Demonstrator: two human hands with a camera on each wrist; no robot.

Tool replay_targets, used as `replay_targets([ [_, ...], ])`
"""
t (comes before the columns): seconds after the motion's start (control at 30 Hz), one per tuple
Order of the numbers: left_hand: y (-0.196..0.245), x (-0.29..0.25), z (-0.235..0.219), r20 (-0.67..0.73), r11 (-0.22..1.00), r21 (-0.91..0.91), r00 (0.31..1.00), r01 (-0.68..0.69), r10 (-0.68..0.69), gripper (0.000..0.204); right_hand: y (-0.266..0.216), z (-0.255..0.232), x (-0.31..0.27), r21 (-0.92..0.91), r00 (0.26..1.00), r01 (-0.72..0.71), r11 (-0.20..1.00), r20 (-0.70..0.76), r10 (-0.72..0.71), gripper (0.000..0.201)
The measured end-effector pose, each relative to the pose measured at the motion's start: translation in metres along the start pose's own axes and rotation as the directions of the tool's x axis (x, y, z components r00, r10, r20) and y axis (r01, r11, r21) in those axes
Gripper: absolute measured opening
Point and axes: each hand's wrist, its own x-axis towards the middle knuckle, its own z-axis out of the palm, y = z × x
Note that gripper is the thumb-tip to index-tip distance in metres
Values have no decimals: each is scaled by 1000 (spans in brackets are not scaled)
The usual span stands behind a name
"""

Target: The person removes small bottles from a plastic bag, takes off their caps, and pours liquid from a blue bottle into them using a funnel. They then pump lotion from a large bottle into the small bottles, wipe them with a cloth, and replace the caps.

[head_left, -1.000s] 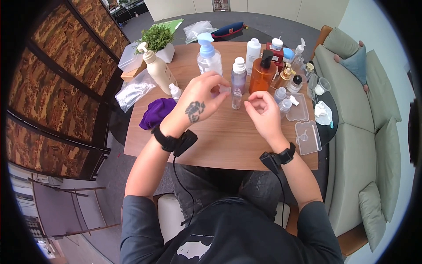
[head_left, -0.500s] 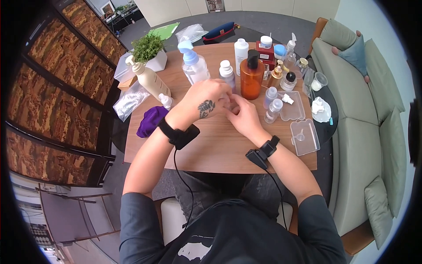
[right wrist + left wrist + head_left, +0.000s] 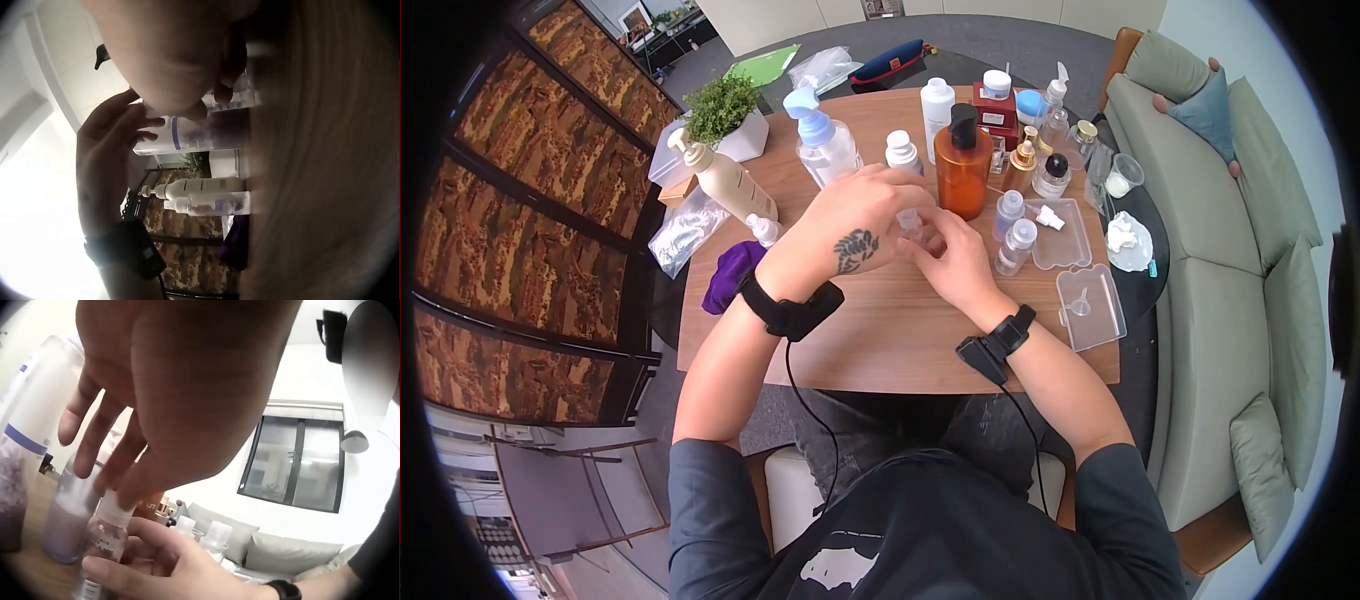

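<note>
Over the middle of the table my left hand (image 3: 865,225) reaches down from above, its fingertips pinching the whitish cap (image 3: 114,512) at the top of a small clear bottle (image 3: 103,545). My right hand (image 3: 955,262) grips the same bottle low on its body, thumb in front and fingers curled behind. Printed lettering and a barcode label show on the bottle in the left wrist view. In the head view the hands hide most of it. Just behind stands a white-capped bottle of lilac liquid (image 3: 70,528).
An amber pump bottle (image 3: 962,175) stands behind my right hand, a blue-topped pump bottle (image 3: 828,155) behind my left. Two small bottles (image 3: 1015,248) and an opened clear case (image 3: 1092,310) lie to the right. A purple cloth (image 3: 733,278) and cream pump bottle (image 3: 735,188) sit left.
Both hands have come together at the small bottle. My right hand now grips it, and my left has brought the cap from beside the bottle onto its top. The head view has shifted slightly.
</note>
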Motion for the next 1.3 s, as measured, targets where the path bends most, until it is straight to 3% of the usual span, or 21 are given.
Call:
replay_targets([
  [0.07, 16, 3, -10, 56, 982, 24, 980, 188, -189, 22, 6, 1, 0, -23, 999, 31, 999, -10, -31, 44],
  [0.17, 1, -2, 7, 106, 993, 99, 992, 58, -69, 20, 7, 2, -1, -14, 1000, 17, 1000, 11, -17, 43],
  [0.27, 2, -6, 15, 131, 997, 59, 990, 52, -59, 15, 9, 3, -2, -47, 997, 23, 999, 71, -20, 40],
  [0.37, 8, -6, 9, 71, 997, -19, 995, 78, -76, 13, 3, 2, -4, 83, 994, -27, 996, 111, 18, 47],
  [0.47, 5, -14, 6, -28, 982, 0, 982, 189, -189, 10, 9, 9, -5, 137, 996, -36, 990, 91, 24, 54],
  [0.57, 3, -18, 6, -79, 968, 5, 965, 252, -251, 10, -1, 7, -5, 67, 999, 4, 998, 54, -8, 61],
  [0.87, 4, -27, 21, -102, 971, 133, 977, 200, -187, 17, 17, 17, -3, 55, 996, -26, 998, 86, 22, 65],
  [1.0, 12, -30, 9, -86, 965, 126, 971, 232, -222, 20, 14, 17, 0, 68, 997, -26, 997, 76, 21, 63],
  [1.1, 26, -55, -12, -182, 978, 102, 970, 182, -162, 21, 11, 15, 0, 94, 996, -15, 995, 86, 7, 62],
  [1.13, 39, -68, -26, -162, 965, -4, 952, 261, -258, 22, 11, 15, 0, 94, 996, -2, 996, 84, -6, 62],
  [1.2, 52, -108, -44, 17, 903, -171, 918, 394, -397, 21, 12, 15, -1, 98, 997, 7, 995, 75, -14, 63],
  [1.27, 59, -157, -60, 361, 654, -458, 798, 602, -482, 22, 16, 14, -4, 110, 998, 0, 994, 63, -7, 65],
  [1.3, 57, -164, -61, 356, 651, -449, 791, 612, -498, 22, 18, 13, -5, 131, 998, -18, 991, 63, 9, 69],
])
